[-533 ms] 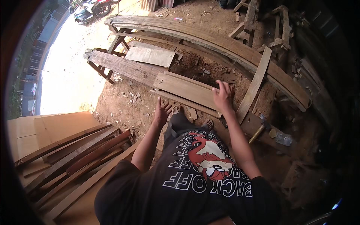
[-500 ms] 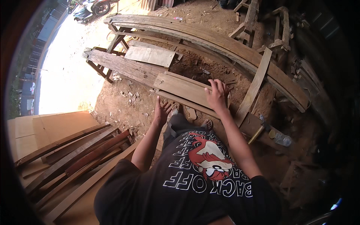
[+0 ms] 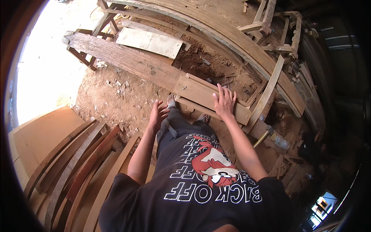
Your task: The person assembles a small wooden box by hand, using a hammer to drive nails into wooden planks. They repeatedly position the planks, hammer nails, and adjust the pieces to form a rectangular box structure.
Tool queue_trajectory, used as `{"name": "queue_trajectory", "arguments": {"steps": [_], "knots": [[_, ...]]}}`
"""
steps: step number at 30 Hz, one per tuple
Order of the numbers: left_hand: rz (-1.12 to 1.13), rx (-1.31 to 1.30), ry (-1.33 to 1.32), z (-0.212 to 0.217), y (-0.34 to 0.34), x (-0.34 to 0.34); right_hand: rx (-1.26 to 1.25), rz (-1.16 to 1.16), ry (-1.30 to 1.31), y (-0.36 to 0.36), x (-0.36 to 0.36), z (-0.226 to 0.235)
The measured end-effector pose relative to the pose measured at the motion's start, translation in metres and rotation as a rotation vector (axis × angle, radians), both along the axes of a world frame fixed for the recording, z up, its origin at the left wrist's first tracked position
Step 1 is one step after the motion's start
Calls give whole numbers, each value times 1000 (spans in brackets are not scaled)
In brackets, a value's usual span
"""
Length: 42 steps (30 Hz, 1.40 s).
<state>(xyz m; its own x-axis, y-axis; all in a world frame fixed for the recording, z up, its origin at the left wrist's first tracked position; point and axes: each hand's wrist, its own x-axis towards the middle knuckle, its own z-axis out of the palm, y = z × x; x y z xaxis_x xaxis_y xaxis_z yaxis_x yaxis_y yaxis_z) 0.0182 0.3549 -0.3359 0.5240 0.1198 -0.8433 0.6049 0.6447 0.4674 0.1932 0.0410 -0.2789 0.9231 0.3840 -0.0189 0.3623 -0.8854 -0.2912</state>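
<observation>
My right hand [image 3: 225,103], fingers stretched and slightly spread, lies on top of a flat wooden panel [image 3: 196,91] with strips along its long edges. The panel rests at the near end of a long weathered plank [image 3: 127,58]. Nothing shows in its grip. Off to the left, my left hand [image 3: 157,114] hovers in the air with its fingers apart and holds nothing. A lower wooden strip [image 3: 193,106] runs along the panel's side nearest me. Just beyond the panel's right end, a loose slat [image 3: 266,91] leans across at an angle.
A pale board [image 3: 150,41] lies beside the plank. Behind it stretches a long curved beam [image 3: 201,21]. Several lengths of timber [image 3: 81,162] are stacked at the lower left. A plastic bottle [image 3: 280,141] and a tool with a yellowish handle [image 3: 261,139] lie at the right.
My left hand has drawn back from beside the panel's near edge. My right hand has flattened from a raised, bent pose onto the panel. The whole view has shifted.
</observation>
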Motion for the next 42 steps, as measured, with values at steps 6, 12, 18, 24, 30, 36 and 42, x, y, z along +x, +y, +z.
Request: {"name": "queue_trajectory", "arguments": {"steps": [6,12,18,24,30,36,42], "knots": [[-194,193,-108,25,28,59,197,-524,-270,-84,-6,15],[-571,61,-99,40,30,132,650,-1199,674,-195,-20,1],[-699,113,-55,46,14,158,708,-1107,737,-173,-11,-3],[-692,159,-68,53,12,166,514,-985,949,-171,-9,22],[-617,157,-315,71,2,159,708,-1098,527,-170,-63,8],[-660,319,-553,94,-15,157,874,-1107,351,-176,-74,7],[-632,420,-594,93,-26,150,887,-998,291,-183,-67,12]]}}
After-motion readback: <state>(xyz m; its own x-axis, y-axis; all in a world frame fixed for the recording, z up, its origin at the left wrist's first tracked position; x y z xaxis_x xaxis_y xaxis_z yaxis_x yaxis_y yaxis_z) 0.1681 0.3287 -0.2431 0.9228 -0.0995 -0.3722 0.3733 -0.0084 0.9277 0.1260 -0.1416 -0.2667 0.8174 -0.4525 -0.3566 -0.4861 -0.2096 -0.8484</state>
